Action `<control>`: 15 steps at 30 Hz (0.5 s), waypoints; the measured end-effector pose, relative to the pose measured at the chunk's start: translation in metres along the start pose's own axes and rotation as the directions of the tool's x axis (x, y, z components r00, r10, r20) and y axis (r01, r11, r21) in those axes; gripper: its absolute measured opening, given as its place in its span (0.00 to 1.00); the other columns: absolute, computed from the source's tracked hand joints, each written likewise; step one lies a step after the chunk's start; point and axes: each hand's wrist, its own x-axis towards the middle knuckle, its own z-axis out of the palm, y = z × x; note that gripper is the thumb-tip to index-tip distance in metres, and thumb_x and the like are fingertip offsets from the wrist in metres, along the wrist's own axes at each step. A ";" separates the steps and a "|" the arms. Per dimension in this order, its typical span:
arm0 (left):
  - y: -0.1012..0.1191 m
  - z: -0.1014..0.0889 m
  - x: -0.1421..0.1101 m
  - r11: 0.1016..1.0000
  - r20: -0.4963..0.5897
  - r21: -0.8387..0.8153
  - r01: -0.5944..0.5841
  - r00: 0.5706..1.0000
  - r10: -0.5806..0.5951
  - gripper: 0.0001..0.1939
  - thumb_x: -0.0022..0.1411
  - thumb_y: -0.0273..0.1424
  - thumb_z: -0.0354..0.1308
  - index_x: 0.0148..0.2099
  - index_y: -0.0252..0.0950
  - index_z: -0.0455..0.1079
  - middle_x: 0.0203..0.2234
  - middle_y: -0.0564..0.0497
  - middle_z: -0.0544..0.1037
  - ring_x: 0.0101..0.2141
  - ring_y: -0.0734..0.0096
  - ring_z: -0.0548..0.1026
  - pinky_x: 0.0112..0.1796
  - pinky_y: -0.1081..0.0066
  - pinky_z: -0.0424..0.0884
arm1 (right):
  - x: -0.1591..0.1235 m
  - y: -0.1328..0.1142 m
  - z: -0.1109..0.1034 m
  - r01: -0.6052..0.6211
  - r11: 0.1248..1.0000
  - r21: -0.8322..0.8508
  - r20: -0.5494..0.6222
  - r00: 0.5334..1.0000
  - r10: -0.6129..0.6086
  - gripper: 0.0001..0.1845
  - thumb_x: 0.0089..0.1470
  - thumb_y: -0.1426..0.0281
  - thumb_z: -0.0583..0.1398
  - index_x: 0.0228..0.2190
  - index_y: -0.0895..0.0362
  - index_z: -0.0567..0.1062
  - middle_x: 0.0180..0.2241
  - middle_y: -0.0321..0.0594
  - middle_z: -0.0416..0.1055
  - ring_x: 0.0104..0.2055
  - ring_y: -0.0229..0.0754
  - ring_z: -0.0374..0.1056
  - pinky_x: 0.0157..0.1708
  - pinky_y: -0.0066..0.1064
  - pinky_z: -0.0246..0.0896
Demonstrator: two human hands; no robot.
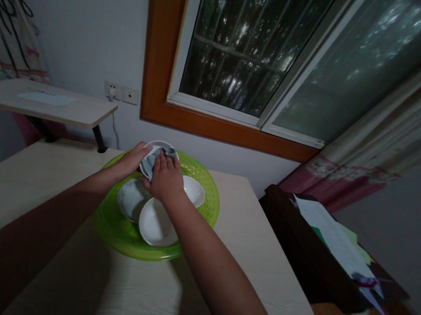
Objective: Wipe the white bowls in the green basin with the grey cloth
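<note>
My left hand [134, 159] grips the left rim of a white bowl [145, 166], which is tilted toward me over the far part of a green plastic basket [210, 206]. Inside that bowl, my right hand [166, 177] presses a grey-blue cloth [150, 160], its fingers bunched over the fabric. Below my hands, several more white bowls sit in the basket: one at the left [132, 199], a front bowl [158, 224], and a right-hand bowl [194, 191] partly covered by my right hand. My right forearm overlaps the edge of the front bowl.
The basket stands on a pale wooden table [252, 263]. A raised shelf [2, 93] with a paper sheet [46, 97] is at the left. Behind are a wall socket [113, 90] and a window. Right of the table, papers [334, 239] lie on dark furniture [293, 242].
</note>
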 end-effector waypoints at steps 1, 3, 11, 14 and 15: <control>0.001 -0.001 -0.001 1.000 -0.003 0.030 0.003 1.000 -0.003 0.22 0.63 0.53 0.56 0.43 0.39 0.71 0.34 0.48 0.79 0.38 0.57 0.77 0.42 0.61 0.74 | 0.001 0.000 -0.002 -0.010 1.000 -0.016 0.002 1.000 0.010 0.49 0.66 0.45 0.58 0.67 0.76 0.64 0.71 0.70 0.58 0.71 0.65 0.59 0.73 0.54 0.44; 0.002 -0.003 -0.001 0.994 -0.018 0.110 0.001 1.000 0.001 0.22 0.64 0.53 0.54 0.44 0.39 0.71 0.35 0.48 0.79 0.38 0.56 0.77 0.42 0.61 0.73 | 0.002 0.000 -0.005 -0.013 0.999 -0.037 0.012 1.000 0.013 0.43 0.66 0.46 0.58 0.61 0.74 0.73 0.64 0.70 0.69 0.65 0.63 0.67 0.69 0.52 0.53; 0.003 -0.009 0.000 0.970 -0.080 0.241 0.024 0.997 -0.004 0.22 0.68 0.53 0.49 0.45 0.41 0.70 0.35 0.50 0.77 0.38 0.56 0.76 0.41 0.61 0.70 | 0.000 0.009 -0.012 0.168 0.986 -0.021 0.028 0.986 -0.167 0.24 0.65 0.53 0.62 0.43 0.61 0.84 0.42 0.54 0.84 0.48 0.57 0.78 0.54 0.48 0.66; 0.004 -0.010 0.001 0.985 -0.103 0.172 0.015 0.995 0.002 0.23 0.68 0.54 0.48 0.45 0.41 0.68 0.34 0.50 0.76 0.37 0.57 0.75 0.40 0.61 0.70 | -0.001 0.015 -0.012 0.260 0.965 0.023 0.005 0.966 -0.260 0.20 0.63 0.58 0.64 0.46 0.62 0.82 0.45 0.53 0.83 0.49 0.56 0.78 0.51 0.45 0.68; 0.004 -0.009 0.001 0.990 -0.102 0.143 0.005 0.995 0.010 0.23 0.68 0.55 0.49 0.44 0.40 0.68 0.34 0.50 0.75 0.37 0.57 0.75 0.40 0.61 0.70 | -0.001 0.016 -0.012 0.284 0.958 0.046 0.001 0.959 -0.284 0.19 0.62 0.60 0.65 0.47 0.61 0.81 0.46 0.52 0.83 0.49 0.55 0.78 0.51 0.44 0.68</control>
